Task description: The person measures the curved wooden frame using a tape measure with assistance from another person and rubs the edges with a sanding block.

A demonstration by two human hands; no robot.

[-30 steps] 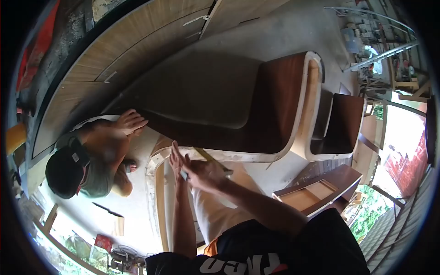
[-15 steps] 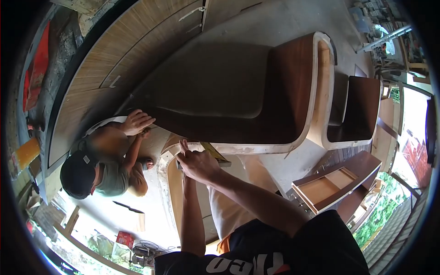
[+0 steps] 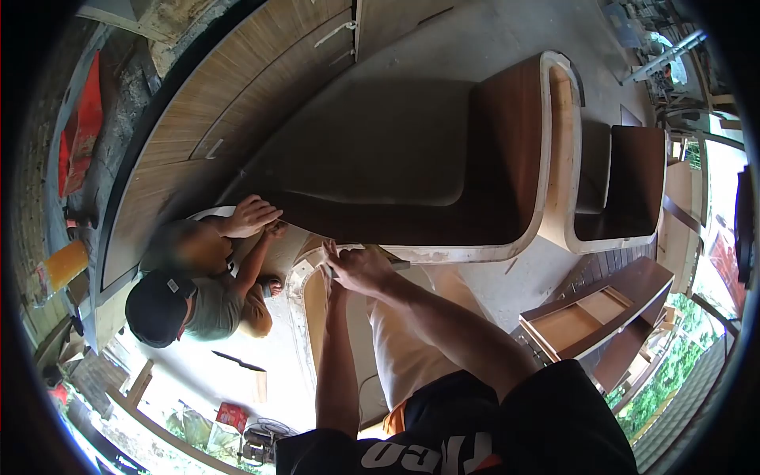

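Note:
A dark brown laminate sheet lines a large curved wooden frame in front of me. At the sheet's near edge, toward its left end, is my right hand, its fingers curled and a fingertip or two pointing up against the edge. What it grips is hidden in the fingers. My left hand is just below and mostly covered by the right, close to the frame's pale edge; its fingers are hidden. A yellowish piece shows beside my right hand.
A co-worker in a black cap crouches at the left, one hand on the sheet's far left end. Wood-grain cabinet panels rise behind. A drawer unit and a second curved brown piece stand at the right.
The view has swung slightly, so the scene sits a little farther right. My hands stay at the sheet's edge, the right hand's fingers shifted slightly. The co-worker's hand remains on the sheet.

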